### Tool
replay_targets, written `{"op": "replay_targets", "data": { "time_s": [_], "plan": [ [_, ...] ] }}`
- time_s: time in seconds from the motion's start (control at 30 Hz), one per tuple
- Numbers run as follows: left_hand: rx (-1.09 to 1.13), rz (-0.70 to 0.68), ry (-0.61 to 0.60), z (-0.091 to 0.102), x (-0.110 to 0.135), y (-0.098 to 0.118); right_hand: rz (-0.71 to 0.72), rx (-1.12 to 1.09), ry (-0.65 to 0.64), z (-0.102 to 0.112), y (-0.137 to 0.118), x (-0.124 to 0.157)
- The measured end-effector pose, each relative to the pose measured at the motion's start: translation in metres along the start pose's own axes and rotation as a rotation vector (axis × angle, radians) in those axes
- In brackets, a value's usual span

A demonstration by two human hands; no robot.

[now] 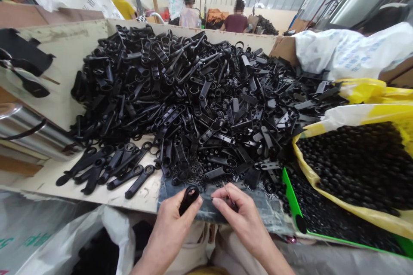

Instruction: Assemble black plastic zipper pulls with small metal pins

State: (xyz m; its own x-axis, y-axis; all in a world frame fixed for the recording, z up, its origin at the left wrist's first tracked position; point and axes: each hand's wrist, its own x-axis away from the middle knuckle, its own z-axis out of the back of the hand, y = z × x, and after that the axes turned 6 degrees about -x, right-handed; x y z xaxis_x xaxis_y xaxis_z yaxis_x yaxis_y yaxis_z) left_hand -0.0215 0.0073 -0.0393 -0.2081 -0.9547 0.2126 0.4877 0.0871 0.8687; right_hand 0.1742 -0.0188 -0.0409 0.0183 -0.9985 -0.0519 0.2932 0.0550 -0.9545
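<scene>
My left hand is closed around a black plastic handle with a ring end, its ring pointing up and away from me. To its right, my right hand pinches a tiny dark part between thumb and forefinger. Something thin and dark also shows among its curled fingers, too small to name. The two hands are close together but apart, above the front edge of a grey-blue mat. Just beyond them lies a large heap of black plastic parts, with small loose pieces at its near edge.
Several finished-looking black handles lie on the board at left. A yellow-rimmed sack of black balls and a green-edged tray stand at right. A white sack hangs open at front left, near a metal cylinder. Several people sit beyond.
</scene>
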Motion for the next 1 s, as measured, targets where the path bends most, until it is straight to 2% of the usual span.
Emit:
{"op": "replay_targets", "data": {
  "time_s": [0.1,0.23,0.53,1.0],
  "plan": [
    [0.15,0.051,-0.023,-0.0017,-0.0019,0.004,-0.019,-0.081,-0.003,-0.0018,0.0,-0.001],
    [0.207,0.108,-0.066,-0.0037,-0.0009,0.0052,0.002,-0.108,0.0,-0.0039,-0.0011,-0.0012],
    [0.164,0.094,-0.107,-0.0037,0.0007,0.0091,0.039,-0.104,-0.046,-0.0033,-0.001,0.0009],
    [0.116,0.058,-0.145,-0.0052,0.004,0.0031,0.074,-0.063,-0.127,0.0008,-0.003,0.0038]
  ]
}}
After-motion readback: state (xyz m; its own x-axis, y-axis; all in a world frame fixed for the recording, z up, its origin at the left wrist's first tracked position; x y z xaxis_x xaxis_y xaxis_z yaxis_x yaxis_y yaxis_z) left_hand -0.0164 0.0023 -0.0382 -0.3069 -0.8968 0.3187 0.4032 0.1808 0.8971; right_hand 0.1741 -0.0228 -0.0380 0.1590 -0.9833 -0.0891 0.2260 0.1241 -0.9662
